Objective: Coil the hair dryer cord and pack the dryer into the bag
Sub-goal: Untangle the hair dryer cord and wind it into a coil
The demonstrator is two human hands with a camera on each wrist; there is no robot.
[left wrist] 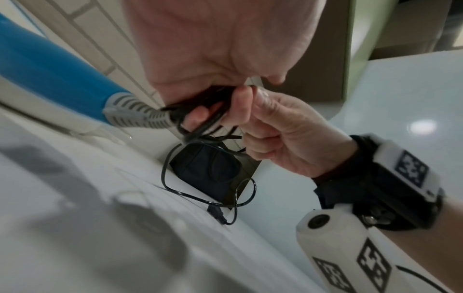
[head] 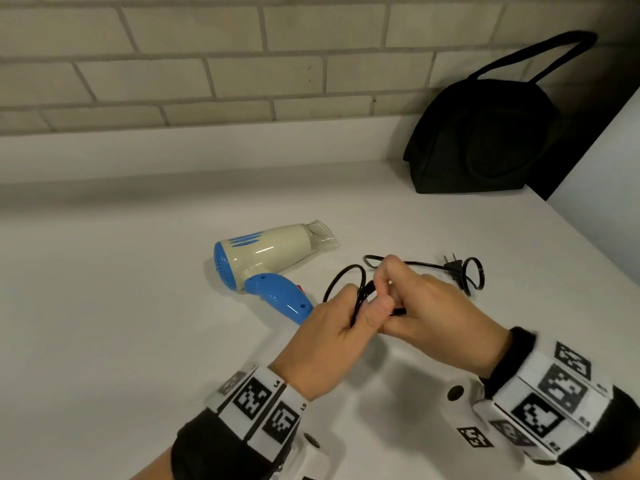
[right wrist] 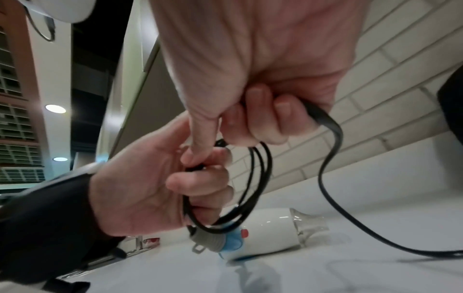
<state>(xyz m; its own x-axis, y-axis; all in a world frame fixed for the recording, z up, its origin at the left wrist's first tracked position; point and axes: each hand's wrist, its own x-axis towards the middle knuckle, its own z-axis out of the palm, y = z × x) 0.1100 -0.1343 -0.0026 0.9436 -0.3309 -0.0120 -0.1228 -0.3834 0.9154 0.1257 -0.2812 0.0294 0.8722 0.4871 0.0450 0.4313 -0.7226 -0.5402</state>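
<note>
A cream and blue hair dryer [head: 270, 256] lies on its side on the white counter [head: 121, 306], nozzle pointing right. Its black cord [head: 346, 277] runs from the grey strain relief [left wrist: 135, 115] into my hands. My left hand [head: 341, 327] grips a bundle of cord loops [right wrist: 253, 190] just right of the blue handle. My right hand [head: 415, 299] touches it from the right and holds the loose run of cord [right wrist: 328, 158]. The rest of the cord trails right to the plug [head: 455, 266], which lies flat beside a small loop. A black bag [head: 485, 133] leans against the wall at back right.
A pale brick wall [head: 207, 64] runs along the back of the counter. A white panel [head: 606, 174] stands at the right, beyond the bag. Bare counter spreads to the left of and in front of the dryer.
</note>
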